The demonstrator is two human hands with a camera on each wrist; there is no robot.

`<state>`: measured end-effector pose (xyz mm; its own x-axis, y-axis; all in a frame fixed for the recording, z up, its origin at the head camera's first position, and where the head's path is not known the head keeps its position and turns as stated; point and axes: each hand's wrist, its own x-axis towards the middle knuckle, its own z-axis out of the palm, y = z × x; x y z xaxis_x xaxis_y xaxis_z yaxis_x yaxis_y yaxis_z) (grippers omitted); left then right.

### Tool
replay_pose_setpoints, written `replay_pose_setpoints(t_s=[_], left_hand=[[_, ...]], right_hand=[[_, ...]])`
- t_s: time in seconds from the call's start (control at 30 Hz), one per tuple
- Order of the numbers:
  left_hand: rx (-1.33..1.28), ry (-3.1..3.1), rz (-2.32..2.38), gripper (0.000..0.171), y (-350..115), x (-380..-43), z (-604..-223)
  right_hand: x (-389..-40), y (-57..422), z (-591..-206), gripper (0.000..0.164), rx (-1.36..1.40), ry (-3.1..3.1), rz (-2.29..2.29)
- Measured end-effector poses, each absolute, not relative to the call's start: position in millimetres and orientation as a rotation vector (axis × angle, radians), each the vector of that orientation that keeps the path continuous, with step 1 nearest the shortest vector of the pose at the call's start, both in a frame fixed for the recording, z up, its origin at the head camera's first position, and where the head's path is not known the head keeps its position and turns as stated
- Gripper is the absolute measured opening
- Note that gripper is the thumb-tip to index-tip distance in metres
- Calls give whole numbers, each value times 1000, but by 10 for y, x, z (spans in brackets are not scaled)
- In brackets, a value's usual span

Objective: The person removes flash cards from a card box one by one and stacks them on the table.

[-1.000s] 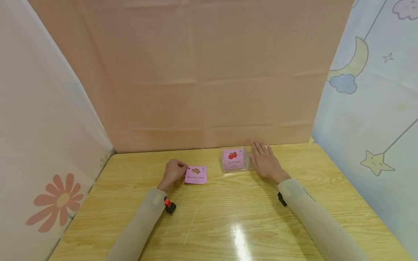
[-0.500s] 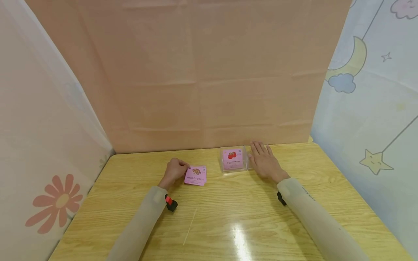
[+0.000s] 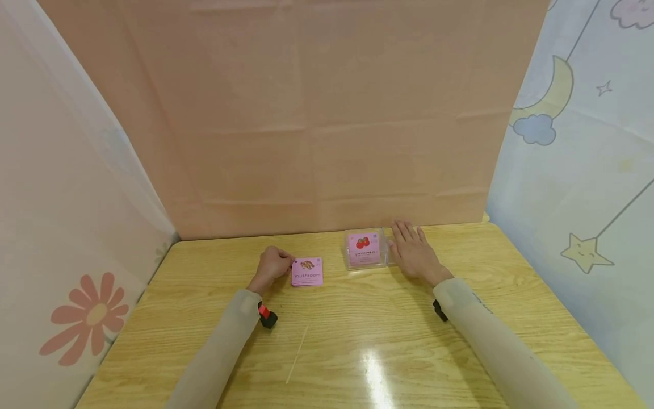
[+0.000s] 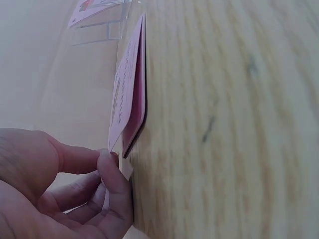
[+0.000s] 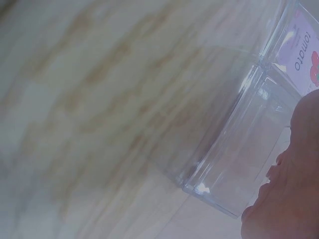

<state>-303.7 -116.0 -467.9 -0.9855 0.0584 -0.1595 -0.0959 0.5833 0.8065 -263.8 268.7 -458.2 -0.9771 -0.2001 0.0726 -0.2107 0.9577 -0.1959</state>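
Note:
At the near left corner of a pink mushroom card [image 3: 307,271], my left hand [image 3: 272,268] pinches with thumb and forefinger. The left wrist view shows this top card [image 4: 124,94] bent up at the pinched corner, with a gap over the pink cards [image 4: 138,119] beneath. To the right is a clear plastic box [image 3: 384,250] holding a pink tomato card [image 3: 364,250]. Beside its right side lies my right hand [image 3: 415,253], fingers stretched out. In the right wrist view that hand overlaps the clear wall [image 5: 234,144].
The wooden table [image 3: 347,329] ends behind the box at a tan paper backdrop [image 3: 327,142]. Patterned cloths hang at both sides: a flower cloth [image 3: 76,199] on the left and a moon-and-star cloth [image 3: 587,170] on the right.
The mushroom card slid slightly and straightened over the cards beneath, whose edges stuck out half a second ago. My left hand shifted a little with it; the right hand and box stayed still.

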Motion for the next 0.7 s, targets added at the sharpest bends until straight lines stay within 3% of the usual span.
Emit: replay_pose_setpoints(t_s=[0.7], left_hand=[[15,2759,1258,19,-1141,-3028,-4695]], right_hand=[[-2614,2666,-4572,64,314,-3045,317]])
